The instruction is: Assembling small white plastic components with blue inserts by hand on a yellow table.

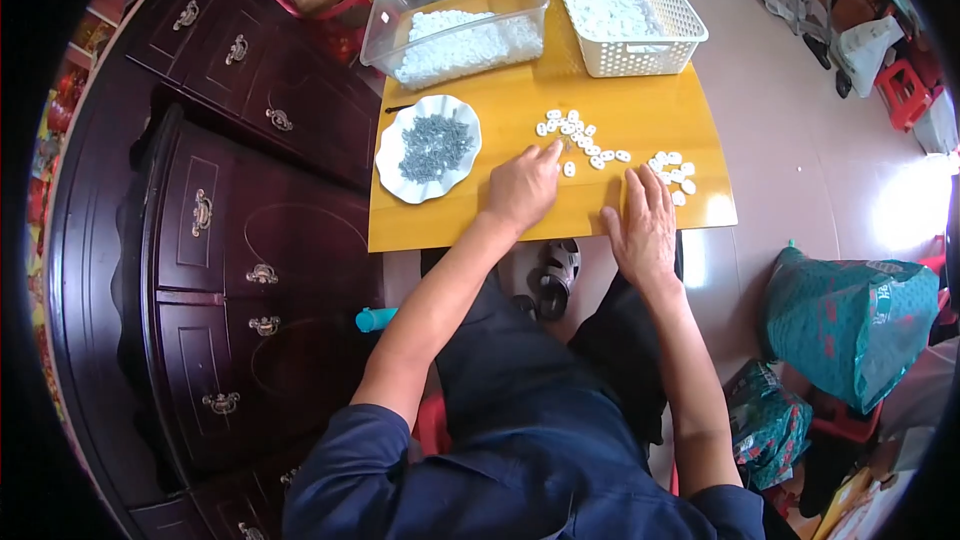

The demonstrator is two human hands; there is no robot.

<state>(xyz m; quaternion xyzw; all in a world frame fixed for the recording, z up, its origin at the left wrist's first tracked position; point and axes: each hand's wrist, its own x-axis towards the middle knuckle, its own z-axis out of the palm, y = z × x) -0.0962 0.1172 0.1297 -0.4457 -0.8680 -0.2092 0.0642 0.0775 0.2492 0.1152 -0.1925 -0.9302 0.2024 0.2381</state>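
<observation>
Head view: left hand [522,188] on white pieces [580,136]

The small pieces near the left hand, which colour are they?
White; the small pieces show best in the head view.

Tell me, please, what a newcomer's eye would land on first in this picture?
Probably the yellow wooden table at centre, where the left hand and right hand rest beside scattered small white plastic pieces. Left of them sits a white scalloped plate heaped with small grey screws. At the table's far edge stand a clear plastic tub and a white lattice basket, both holding more white pieces.
</observation>
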